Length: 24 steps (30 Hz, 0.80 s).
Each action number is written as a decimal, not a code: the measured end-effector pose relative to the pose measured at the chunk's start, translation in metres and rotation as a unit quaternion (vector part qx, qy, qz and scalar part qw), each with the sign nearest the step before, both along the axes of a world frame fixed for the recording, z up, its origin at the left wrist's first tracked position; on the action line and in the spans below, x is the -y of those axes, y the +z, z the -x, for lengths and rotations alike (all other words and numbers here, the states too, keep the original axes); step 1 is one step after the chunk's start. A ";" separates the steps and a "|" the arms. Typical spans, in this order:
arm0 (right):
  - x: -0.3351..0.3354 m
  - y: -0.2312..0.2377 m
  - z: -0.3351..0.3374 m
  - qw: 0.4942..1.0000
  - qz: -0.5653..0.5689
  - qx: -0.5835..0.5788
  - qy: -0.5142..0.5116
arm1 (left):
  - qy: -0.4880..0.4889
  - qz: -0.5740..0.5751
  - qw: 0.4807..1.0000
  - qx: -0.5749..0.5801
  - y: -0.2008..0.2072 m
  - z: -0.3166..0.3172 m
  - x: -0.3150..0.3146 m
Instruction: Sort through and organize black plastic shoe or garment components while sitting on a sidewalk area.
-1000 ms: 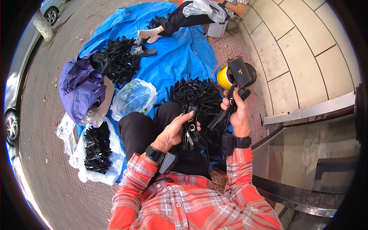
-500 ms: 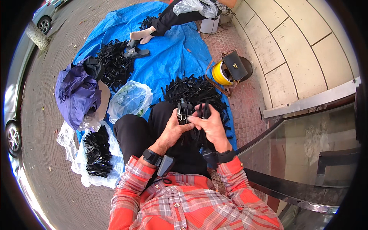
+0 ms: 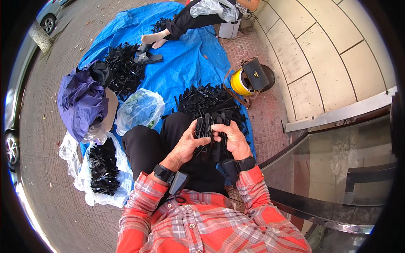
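Note:
Both hands meet over my lap around a bundle of slim black clip-like pieces (image 3: pixel 205 126), standing roughly upright side by side. My left hand (image 3: pixel 190 141) is closed on the bundle's left part, its thumb lying across the front. My right hand (image 3: pixel 231 137) is closed round the right part, thumb and fingers pressed on the pieces near their upper ends. The exact kind of these pieces is too small to tell. Just beyond my hands, a large heap of similar black pieces (image 3: pixel 206 99) lies on the blue tarp (image 3: pixel 185 63).
A white plastic bag (image 3: pixel 122 168) holding black pieces (image 3: pixel 103 166) lies at left, near a purple cloth bundle (image 3: pixel 82 99) and a clear bag (image 3: pixel 141 111). Farther off are another heap (image 3: pixel 123 69), sandals (image 3: pixel 147 57) and a seated person's legs (image 3: pixel 185 25). A yellow bucket (image 3: pixel 239 82) and glass-topped table (image 3: pixel 325 168) stand right.
My right hand has brought its loose black pieces down against the bundle in my left hand. The pieces now stand together between both hands.

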State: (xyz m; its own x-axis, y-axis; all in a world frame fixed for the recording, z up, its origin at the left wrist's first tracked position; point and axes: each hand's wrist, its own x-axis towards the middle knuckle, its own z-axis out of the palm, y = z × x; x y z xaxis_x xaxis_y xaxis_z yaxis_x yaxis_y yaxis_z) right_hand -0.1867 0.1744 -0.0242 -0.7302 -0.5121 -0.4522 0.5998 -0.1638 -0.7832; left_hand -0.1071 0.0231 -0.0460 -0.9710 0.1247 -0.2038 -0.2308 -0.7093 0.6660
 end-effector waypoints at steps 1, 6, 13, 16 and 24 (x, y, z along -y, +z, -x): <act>0.000 0.001 -0.001 1.000 0.001 0.000 0.000 | 0.006 0.028 1.000 -0.004 0.000 0.000 0.000; 0.009 0.008 -0.008 0.999 -0.027 -0.038 0.012 | 0.035 0.002 0.999 -0.011 0.002 0.000 -0.003; 0.012 0.009 -0.008 0.999 0.014 0.021 -0.021 | 0.054 -0.068 0.996 0.031 -0.003 0.001 0.001; 0.006 -0.008 0.000 0.994 0.072 0.071 -0.048 | 0.117 0.001 0.993 0.007 -0.003 0.004 -0.001; 0.020 0.003 -0.004 0.998 -0.027 -0.056 0.024 | 0.121 0.139 0.983 -0.007 -0.010 0.001 -0.001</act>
State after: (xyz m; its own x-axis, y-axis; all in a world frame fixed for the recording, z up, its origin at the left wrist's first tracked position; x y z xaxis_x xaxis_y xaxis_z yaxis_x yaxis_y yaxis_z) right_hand -0.1824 0.1545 -0.0212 -0.7535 -0.5238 -0.3973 0.5139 -0.0923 -0.8529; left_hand -0.1084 0.0240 -0.0564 -0.9683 -0.1685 -0.1845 -0.0682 -0.5323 0.8438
